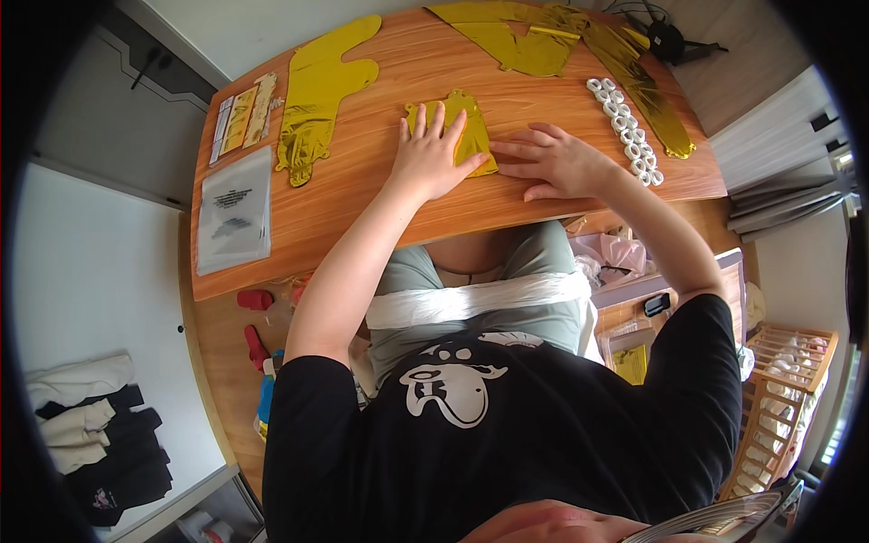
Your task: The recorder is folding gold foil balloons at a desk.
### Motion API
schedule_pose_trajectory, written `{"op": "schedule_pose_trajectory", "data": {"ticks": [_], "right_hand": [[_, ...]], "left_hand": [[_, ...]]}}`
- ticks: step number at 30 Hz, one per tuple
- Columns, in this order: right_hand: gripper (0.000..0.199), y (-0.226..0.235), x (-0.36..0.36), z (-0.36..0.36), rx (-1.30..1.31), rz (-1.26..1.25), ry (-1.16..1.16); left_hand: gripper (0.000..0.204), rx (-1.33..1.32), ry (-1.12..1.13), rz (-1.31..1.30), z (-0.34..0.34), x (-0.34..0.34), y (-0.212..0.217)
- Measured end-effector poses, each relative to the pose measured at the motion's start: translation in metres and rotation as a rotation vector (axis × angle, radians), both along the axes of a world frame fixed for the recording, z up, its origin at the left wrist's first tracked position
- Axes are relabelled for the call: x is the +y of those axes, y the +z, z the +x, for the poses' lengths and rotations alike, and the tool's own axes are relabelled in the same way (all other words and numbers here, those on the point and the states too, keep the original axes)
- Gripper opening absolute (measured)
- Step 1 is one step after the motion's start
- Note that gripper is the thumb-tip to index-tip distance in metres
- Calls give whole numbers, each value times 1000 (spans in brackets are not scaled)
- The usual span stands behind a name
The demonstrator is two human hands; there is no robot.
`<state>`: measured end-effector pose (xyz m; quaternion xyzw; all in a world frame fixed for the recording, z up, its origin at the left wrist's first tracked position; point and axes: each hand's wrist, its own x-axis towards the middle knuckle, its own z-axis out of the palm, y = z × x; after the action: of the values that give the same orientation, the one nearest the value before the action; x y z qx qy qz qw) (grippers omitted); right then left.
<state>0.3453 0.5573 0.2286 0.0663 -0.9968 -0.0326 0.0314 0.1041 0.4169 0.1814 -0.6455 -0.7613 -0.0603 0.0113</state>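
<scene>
A small folded piece of shiny gold foil (472, 140), which looks like a flat foil balloon, lies on the wooden table in front of me. Across its left part my left hand (431, 156) rests flat with the fingers spread. My right hand (554, 163) is at its right edge, fingers stretched out toward the foil and the thumb apart; nothing shows in its grasp. Farther left lies a larger unfolded gold foil balloon (321, 86). More gold foil balloons (529, 45) overlap at the far right, one long strip reaching down the right side.
White ring-shaped rolls (625, 127) stand in two columns on the right of the wooden table (380, 217). At the left edge are clear plastic bags (233, 213) and flat packets (243, 118). A black device with cables (668, 41) sits in the far right corner.
</scene>
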Motion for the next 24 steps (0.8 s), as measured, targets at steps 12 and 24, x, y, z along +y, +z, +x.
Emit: {"op": "schedule_pose_trajectory", "data": {"ticks": [12, 24], "right_hand": [[51, -8, -25, 0, 127, -182, -23], [44, -19, -34, 3, 129, -328, -164]], "left_hand": [[91, 22, -1, 0, 1, -3, 4], [91, 12, -6, 20, 1, -2, 2]]}}
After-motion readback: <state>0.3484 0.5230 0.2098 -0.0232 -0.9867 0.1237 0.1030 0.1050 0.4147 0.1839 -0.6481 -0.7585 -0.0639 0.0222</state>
